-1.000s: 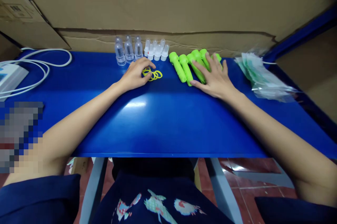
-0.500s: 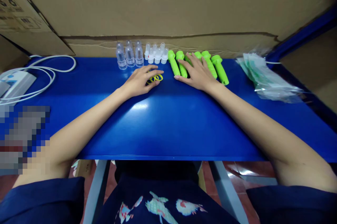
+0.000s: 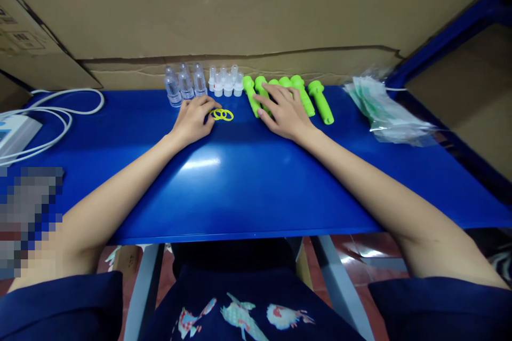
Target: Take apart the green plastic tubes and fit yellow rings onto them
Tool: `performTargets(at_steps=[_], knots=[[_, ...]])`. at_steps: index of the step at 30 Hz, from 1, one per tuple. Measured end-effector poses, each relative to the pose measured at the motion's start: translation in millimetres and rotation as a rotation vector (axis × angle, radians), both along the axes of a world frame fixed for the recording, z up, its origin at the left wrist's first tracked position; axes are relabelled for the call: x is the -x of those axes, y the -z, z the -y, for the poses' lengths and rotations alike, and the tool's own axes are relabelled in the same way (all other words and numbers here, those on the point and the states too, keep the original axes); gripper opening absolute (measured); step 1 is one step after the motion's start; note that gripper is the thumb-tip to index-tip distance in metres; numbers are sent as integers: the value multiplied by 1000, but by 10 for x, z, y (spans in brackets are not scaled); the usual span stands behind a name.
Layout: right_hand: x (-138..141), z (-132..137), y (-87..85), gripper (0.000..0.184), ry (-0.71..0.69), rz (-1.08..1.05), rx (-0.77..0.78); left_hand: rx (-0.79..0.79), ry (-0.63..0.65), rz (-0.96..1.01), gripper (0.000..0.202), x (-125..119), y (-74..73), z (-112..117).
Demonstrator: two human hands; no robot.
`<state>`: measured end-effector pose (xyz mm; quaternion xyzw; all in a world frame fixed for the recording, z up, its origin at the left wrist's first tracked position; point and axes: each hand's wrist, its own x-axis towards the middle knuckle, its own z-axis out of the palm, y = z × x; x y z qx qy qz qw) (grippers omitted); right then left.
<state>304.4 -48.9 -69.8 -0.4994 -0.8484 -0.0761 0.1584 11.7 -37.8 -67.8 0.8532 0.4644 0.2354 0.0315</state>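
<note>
My left hand (image 3: 193, 118) rests on the blue table (image 3: 248, 170), fingers curled, with its fingertips against several yellow rings (image 3: 222, 114). My right hand (image 3: 283, 109) lies flat with spread fingers on top of a row of several bright green handles (image 3: 308, 96); part of the row is hidden beneath it. Behind the rings stand three clear ribbed caps (image 3: 184, 85) and several small white caps (image 3: 224, 81).
Cardboard sheets (image 3: 248, 10) wall off the back of the table. A white device with a looped white cable (image 3: 44, 117) sits at the far left. A pile of clear plastic bags (image 3: 386, 111) lies at the right. The table's front edge runs above my lap.
My right hand slid left along the green handles, from the right end of the row to the left end. My left hand stayed by the yellow rings.
</note>
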Motion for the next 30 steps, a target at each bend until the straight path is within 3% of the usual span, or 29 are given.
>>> performTargets(at_steps=[4, 10, 19, 25, 30], knots=[[30, -32, 99, 55, -50, 3, -1, 3, 30, -42, 37, -29, -24, 43], [11, -52, 190, 48, -26, -20, -130, -79, 103, -51, 39, 1, 28, -6], [44, -57, 237, 46, 61, 13, -298, -187, 144, -23, 14, 22, 101, -66], [8, -73, 240, 58, -5, 11, -277, -343, 245, 23, 10, 24, 128, -67], [-35, -101, 224, 61, -140, -3, -244, -401, 281, 36, 15, -1, 95, -29]])
